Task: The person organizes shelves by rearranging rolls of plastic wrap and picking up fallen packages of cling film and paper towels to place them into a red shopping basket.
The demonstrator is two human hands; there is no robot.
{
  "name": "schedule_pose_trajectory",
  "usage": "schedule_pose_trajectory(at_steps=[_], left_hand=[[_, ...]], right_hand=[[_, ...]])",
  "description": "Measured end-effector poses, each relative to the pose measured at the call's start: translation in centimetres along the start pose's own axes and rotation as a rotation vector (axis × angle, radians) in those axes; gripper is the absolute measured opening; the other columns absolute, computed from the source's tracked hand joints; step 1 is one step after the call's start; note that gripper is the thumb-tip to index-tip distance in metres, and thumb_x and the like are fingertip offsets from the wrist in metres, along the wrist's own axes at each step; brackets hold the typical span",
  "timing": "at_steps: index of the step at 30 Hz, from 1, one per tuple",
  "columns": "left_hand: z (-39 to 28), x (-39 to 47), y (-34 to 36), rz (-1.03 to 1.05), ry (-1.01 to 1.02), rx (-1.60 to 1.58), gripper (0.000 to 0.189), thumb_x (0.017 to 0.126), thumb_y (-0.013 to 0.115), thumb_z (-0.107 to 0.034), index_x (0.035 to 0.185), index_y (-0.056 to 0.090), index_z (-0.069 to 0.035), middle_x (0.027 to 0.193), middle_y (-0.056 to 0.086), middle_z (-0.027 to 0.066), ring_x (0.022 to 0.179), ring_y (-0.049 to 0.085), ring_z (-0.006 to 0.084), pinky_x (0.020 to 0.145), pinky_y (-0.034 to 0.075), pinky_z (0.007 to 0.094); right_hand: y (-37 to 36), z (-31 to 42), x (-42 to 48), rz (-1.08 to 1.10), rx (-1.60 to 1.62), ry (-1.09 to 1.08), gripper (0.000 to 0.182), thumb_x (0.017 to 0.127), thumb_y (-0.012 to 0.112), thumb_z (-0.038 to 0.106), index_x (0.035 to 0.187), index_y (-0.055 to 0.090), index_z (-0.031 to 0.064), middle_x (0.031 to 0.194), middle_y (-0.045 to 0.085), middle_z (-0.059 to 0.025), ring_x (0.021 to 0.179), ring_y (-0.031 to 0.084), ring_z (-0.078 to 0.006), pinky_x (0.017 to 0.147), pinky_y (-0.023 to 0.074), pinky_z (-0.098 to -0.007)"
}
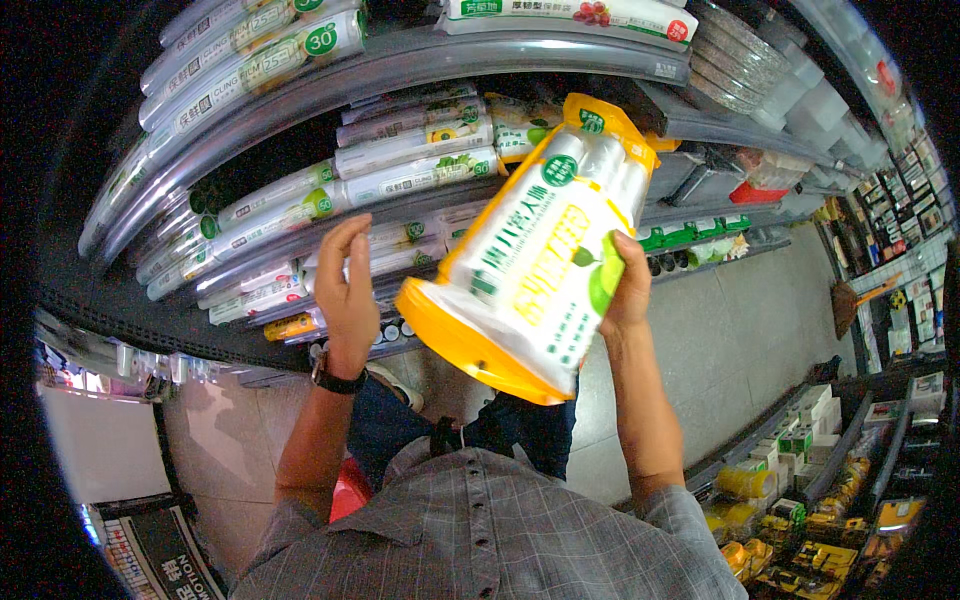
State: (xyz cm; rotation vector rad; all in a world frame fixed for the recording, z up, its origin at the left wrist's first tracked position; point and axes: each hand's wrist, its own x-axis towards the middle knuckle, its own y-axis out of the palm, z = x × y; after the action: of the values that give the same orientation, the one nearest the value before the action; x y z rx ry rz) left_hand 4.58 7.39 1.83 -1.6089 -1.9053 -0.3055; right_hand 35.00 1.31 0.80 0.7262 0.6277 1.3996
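My right hand (628, 289) grips the side of a large plastic pack of white rolls (547, 259), bordered in yellow-orange and bearing printed writing and a green apple picture. The pack tilts in front of the shelves, its wide yellow end towards me. Apart from it on the left, my left hand (349, 300) is raised with fingers apart and holds nothing; a dark wristwatch (339, 377) is on that wrist. Behind the hands, boxes of cling film (420, 180) lie in rows on the shelf, and another yellow-edged pack (521, 127) sits partly hidden behind the held one.
Clear-fronted shelf edges (405, 64) curve across the top, with long cling film boxes (255, 71) above. Grey tiled floor (712, 330) runs to the right. A lower rack (795, 465) of tape rolls and small boxes stands at the right. A red object (350, 491) is beside my left arm.
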Motion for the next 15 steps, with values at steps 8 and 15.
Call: schedule_pose_trajectory(at_steps=[8, 15], left_hand=[[-0.4, 0.8, 2.2, 0.247, 0.39, 0.468, 0.034, 0.089, 0.065, -0.011, 0.122, 0.061, -0.003, 0.132, 0.059, 0.0147, 0.124, 0.052, 0.0324, 0.106, 0.038, 0.0422], [-0.9, -0.4, 4.5, 0.415, 0.096, 0.163, 0.041, 0.093, 0.065, -0.021, 0.129, 0.056, -0.003, 0.131, 0.059, 0.0147, 0.122, 0.055, 0.0272, 0.102, 0.043, 0.0388]], right_hand=[[-5.2, 3.5, -3.0, 0.017, 0.05, 0.014, 0.064, 0.087, 0.054, 0.037, 0.132, 0.047, -0.0086, 0.118, 0.063, -0.0272, 0.097, 0.07, -0.0309, 0.087, 0.0582, -0.0398], [-6.3, 4.6, -4.8, 0.081, 0.073, 0.125, 0.064, 0.087, 0.054, 0.037, 0.132, 0.047, -0.0086, 0.114, 0.065, -0.027, 0.094, 0.071, -0.031, 0.083, 0.0603, -0.0393]])
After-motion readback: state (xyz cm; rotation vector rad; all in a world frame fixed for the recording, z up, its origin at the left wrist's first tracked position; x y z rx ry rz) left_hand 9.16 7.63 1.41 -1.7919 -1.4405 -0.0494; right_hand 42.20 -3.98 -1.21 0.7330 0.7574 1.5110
